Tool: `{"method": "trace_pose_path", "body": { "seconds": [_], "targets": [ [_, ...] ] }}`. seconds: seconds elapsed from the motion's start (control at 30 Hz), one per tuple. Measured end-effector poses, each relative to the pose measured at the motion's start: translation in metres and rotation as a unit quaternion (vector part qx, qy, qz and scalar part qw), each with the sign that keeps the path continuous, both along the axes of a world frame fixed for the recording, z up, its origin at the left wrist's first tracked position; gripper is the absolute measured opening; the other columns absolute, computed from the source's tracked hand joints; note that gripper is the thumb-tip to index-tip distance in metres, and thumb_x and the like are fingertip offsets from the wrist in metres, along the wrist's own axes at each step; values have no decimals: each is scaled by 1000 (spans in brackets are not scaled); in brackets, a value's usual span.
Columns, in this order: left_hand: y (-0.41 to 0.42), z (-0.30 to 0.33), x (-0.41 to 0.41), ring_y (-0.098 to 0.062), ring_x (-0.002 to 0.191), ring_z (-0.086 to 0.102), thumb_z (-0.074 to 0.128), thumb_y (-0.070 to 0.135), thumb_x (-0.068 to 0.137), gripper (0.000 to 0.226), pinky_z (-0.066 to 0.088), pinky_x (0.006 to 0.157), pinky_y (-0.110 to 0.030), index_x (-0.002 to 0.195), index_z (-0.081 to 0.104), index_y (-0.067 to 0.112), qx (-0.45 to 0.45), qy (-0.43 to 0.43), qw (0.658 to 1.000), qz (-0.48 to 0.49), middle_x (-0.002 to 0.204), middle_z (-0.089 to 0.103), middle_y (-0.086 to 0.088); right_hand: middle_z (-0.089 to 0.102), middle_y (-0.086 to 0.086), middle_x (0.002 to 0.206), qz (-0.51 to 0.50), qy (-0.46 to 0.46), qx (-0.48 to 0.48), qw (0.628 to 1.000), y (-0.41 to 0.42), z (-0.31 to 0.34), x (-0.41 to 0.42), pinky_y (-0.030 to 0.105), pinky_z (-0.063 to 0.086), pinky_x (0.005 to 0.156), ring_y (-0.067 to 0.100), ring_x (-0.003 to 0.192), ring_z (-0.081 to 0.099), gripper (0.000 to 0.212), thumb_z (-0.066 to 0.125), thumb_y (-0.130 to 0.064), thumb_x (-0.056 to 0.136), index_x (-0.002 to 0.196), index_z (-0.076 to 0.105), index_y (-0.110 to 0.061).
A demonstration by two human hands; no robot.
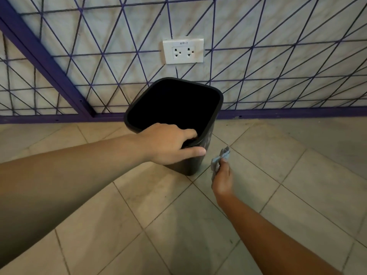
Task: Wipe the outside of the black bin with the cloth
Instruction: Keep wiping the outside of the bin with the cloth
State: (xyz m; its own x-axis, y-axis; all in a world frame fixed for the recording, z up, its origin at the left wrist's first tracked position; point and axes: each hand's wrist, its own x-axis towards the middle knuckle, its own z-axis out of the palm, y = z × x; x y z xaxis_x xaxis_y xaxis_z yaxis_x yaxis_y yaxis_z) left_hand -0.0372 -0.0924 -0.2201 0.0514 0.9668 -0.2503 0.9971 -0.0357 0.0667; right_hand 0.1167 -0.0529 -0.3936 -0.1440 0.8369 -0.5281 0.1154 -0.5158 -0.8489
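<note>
The bin [190,161] stands on the floor [258,175] just in front of the wall [278,26], a little left of the middle of the view. It is black, with a rounded square mouth that opens upward and toward the camera. Its long axis runs from the mouth down to the base, and it leans: the top sits nearer the wall, the base nearer the person. The inside is too dark to make out. The rim's corners point roughly up, right, down and left, so the bin looks turned like a diamond.

The left hand [168,143] grips the near rim of the bin. Its fingers curl over the edge into the mouth, and the thumb lies straight along the outer face just under the rim. The forearm comes in from the lower left.

The cloth [219,158] is small, grey and crumpled. It sits just right of the bin's lower side, close to it; whether it touches the bin cannot be told. The right hand [222,179] pinches the cloth between thumb and curled fingers, with the bunched end sticking up above the fingertips. That forearm comes in from the lower right.

The floor is beige tiles with dark joints. On the wall above the bin is a white double socket [183,51], and a purple grid [59,80] of thin bars runs across the pale wall, with a thick bar along the base.
</note>
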Motion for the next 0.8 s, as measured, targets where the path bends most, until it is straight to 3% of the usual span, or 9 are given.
{"method": "trace_pose_path", "body": {
  "seconds": [0.2, 0.37, 0.5, 0.6, 0.63, 0.67, 0.7, 0.73, 0.8],
  "targets": [
    [4, -5, -11, -12, 72, 58, 28, 53, 101, 36, 46, 66, -31, 97, 54, 28, 18, -29, 999, -10, 74, 55, 10, 55, 12, 137, 10, 37, -35, 999, -1, -11, 4, 46, 41, 124, 24, 124, 50, 53, 26, -35, 123, 166, 44, -9],
    [9, -19, -28, -12, 52, 46, 32, 46, 101, 43, 29, 52, -30, 69, 47, 22, 48, -29, 998, 27, 59, 48, 2, 63, 7, 111, 32, 30, -62, 997, 1, -16, -8, 29, 45, 83, 16, 95, 58, 40, 29, -29, 123, 140, 60, -10],
    [16, -19, -27, -15, 52, 51, 25, 57, 98, 58, 34, 53, -33, 63, 50, 18, 52, -44, 996, 53, 55, 49, 0, 54, -3, 79, 66, 61, -84, 992, -2, -4, -30, 13, 40, 55, 8, 69, 47, 43, 27, -30, 123, 93, 58, -24],
    [19, -22, -27, -17, 48, 49, 21, 60, 96, 63, 38, 51, -37, 57, 47, 19, 67, -39, 995, 60, 50, 46, 0, 55, -8, 58, 77, 119, -81, 987, -6, -8, -68, 8, 36, 41, -1, 47, 49, 50, 27, -39, 123, 87, 53, -16],
    [19, -23, -28, -17, 47, 48, 22, 58, 97, 62, 37, 50, -37, 55, 46, 19, 73, -38, 995, 59, 49, 45, 0, 67, -6, 71, 72, 140, -70, 985, -7, -16, -88, 5, 45, 52, -9, 53, 59, 57, 30, -54, 120, 101, 57, -8],
    [20, -25, -29, -15, 46, 47, 23, 56, 98, 61, 33, 49, -35, 54, 45, 20, 76, -38, 995, 56, 47, 44, 1, 78, 2, 106, 59, 167, -68, 982, -9, -30, -107, 9, 54, 80, -13, 85, 71, 78, 33, -76, 110, 125, 57, -3],
    [21, -26, -30, -14, 44, 45, 24, 55, 99, 60, 30, 49, -33, 53, 44, 20, 79, -38, 995, 54, 46, 42, 2, 68, 5, 149, 37, 177, -57, 982, -7, -50, -125, 23, 50, 112, -5, 127, 65, 107, 34, -97, 94, 155, 50, -11],
    [22, -27, -31, -13, 43, 44, 24, 54, 98, 60, 28, 49, -32, 53, 44, 21, 82, -40, 995, 51, 46, 41, 3, 50, 5, 172, 12, 173, -50, 984, -2, -63, -134, 36, 35, 129, 7, 152, 48, 121, 34, -108, 81, 170, 40, -25],
    [24, -28, -31, -12, 42, 43, 24, 54, 98, 60, 26, 48, -31, 52, 44, 20, 90, -43, 994, 45, 44, 41, 3, 49, 5, 174, -42, 195, -73, 977, 12, -79, -144, 48, 33, 136, 22, 162, 43, 113, 38, -97, 82, 171, 43, -28]
  ]
}}
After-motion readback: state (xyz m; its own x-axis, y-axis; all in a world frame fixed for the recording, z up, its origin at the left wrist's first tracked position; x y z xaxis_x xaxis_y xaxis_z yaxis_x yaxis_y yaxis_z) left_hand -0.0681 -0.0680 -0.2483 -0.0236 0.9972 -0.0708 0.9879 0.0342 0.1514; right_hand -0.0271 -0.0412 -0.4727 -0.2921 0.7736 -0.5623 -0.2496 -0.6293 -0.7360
